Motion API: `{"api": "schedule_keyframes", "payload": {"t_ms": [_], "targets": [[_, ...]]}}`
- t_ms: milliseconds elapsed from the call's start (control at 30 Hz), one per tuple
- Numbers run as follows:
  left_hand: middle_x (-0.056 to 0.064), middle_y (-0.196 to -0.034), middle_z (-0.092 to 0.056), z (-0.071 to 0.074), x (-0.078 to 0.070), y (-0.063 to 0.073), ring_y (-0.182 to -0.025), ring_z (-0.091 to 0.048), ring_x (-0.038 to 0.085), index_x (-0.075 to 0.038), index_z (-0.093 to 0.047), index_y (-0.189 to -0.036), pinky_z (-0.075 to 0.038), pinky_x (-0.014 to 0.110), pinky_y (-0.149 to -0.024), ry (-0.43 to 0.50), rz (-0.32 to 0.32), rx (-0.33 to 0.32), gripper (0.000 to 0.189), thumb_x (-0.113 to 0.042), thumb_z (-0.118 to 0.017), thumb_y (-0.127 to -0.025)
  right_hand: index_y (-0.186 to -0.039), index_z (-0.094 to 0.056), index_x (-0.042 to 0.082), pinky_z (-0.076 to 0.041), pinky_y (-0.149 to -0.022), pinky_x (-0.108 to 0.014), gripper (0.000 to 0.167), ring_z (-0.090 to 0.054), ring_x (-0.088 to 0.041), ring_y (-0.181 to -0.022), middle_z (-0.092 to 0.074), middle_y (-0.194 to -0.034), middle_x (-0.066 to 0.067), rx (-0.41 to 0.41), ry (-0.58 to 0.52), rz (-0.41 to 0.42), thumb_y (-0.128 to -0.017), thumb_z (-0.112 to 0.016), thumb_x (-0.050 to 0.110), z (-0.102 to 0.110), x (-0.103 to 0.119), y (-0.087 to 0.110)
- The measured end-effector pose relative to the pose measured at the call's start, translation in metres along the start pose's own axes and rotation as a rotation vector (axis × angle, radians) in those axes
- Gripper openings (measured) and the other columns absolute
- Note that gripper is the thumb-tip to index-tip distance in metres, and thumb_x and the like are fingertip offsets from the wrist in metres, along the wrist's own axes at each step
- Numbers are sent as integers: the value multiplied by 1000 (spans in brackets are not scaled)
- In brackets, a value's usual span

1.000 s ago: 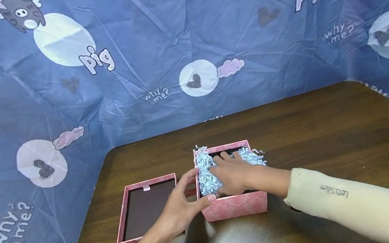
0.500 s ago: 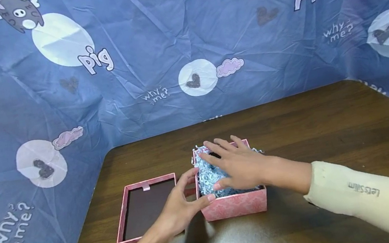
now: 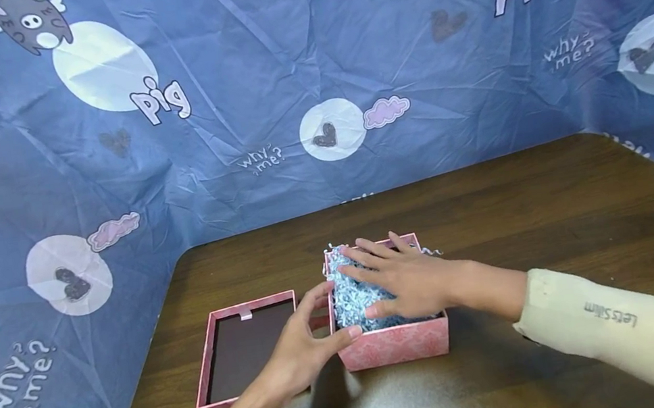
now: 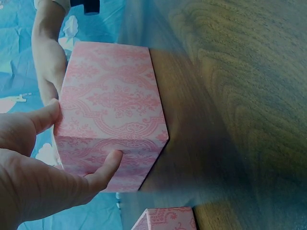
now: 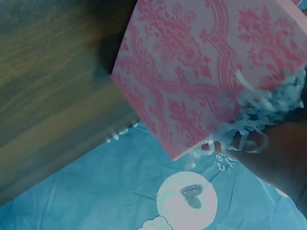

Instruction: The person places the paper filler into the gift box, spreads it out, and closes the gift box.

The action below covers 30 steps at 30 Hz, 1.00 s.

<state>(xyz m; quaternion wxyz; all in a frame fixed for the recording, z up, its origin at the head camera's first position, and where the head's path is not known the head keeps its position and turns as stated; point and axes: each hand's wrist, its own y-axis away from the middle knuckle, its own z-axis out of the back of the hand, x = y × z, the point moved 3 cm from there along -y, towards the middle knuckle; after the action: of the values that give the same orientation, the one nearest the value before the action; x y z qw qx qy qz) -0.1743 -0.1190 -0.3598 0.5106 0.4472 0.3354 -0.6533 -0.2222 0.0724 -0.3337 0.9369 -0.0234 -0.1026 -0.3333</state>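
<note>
A pink damask-patterned gift box (image 3: 396, 346) stands uncovered on the table, with light blue shredded paper (image 3: 352, 299) filling it. My left hand (image 3: 303, 348) holds the box's left side, thumb at the front rim; the left wrist view shows thumb and finger around the corner of the box (image 4: 110, 91). Over the paper lies my right hand (image 3: 416, 280), palm down, fingers straight and spread. It hides the right part of the filling. Strands of paper (image 5: 259, 112) hang over the rim in the right wrist view.
The box lid (image 3: 251, 349), dark inside with a small ribbon tab, lies upturned left of the box. A brown wooden table (image 3: 526, 227) spreads beneath. Behind it hangs a blue printed cloth (image 3: 249, 70).
My right hand has come up out of the box, fingers now flattened and spread over the paper, which has shifted and covers more of the opening. The left hand keeps its place.
</note>
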Motion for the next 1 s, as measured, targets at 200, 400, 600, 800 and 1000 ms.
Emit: {"api": "schedule_keyframes", "payload": {"t_ms": [200,400,600,800,1000], "targets": [[18,-134,-47,0,0,0,-116,-54,37,-14,-43,-141,-54,40,-82,6,12,3,68,-20,-77,-83,-155,-16,20,-1,-113,-61,73,2,-27,-147,-1,-162,-2,66,-22,9,-96,-48,50,-11,3,-8],[17,-135,-47,0,0,1,-117,-54,37,-15,-42,-142,-53,41,-84,7,15,-1,69,-23,-77,-83,-155,-18,19,-8,-114,-58,72,0,-24,-148,-2,-162,2,165,-108,-48,-96,-49,49,-23,3,-19],[19,-135,-47,-1,-1,1,-117,-54,37,-14,-42,-143,-53,43,-85,4,15,-5,70,-23,-77,-83,-154,-20,15,-11,-115,-53,75,-6,-24,-148,-11,-161,-1,256,-183,-93,-95,-46,54,-36,0,-29],[19,-134,-48,0,-1,-1,-115,-54,37,-13,-42,-142,-53,42,-85,-8,16,-11,70,-22,-78,-82,-154,-22,13,-11,-115,-53,74,-9,-25,-147,-14,-161,-4,280,-178,-104,-96,-47,52,-37,0,-35],[17,-133,-48,1,0,-1,-115,-54,36,-15,-43,-142,-53,41,-83,-8,23,-3,69,-21,-78,-82,-153,-25,17,-13,-117,-45,71,-9,-22,-147,-14,-161,0,272,-231,-119,-95,-50,50,-16,3,-24]]}}
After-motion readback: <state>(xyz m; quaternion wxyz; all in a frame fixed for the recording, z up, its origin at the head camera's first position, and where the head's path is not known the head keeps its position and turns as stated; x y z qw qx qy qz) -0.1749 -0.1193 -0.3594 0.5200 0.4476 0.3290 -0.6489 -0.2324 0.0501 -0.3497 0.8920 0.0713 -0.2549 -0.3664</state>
